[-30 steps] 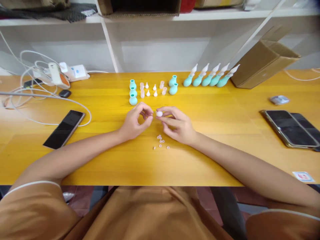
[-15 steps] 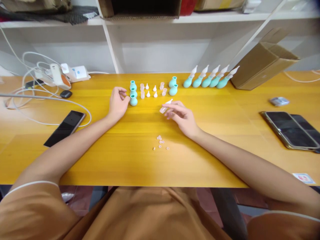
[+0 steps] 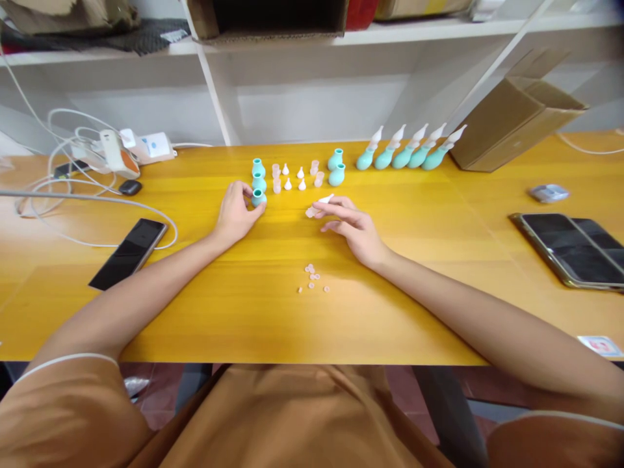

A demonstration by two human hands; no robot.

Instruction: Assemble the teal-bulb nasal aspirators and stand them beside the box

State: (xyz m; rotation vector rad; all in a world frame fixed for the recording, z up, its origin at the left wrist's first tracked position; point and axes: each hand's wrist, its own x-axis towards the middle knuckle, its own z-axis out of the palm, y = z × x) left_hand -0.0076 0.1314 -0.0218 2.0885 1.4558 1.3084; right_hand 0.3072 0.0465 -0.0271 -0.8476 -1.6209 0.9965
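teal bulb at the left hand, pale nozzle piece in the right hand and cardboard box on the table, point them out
Teal bulb (image 3: 259, 201): head view, on its rounded body
Pale nozzle piece (image 3: 311, 212): head view, on its wider end
Cardboard box (image 3: 507, 123): head view, on its side wall

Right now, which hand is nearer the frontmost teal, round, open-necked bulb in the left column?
Left. The left hand is at the bulb on its left; the right hand is apart, to its right.
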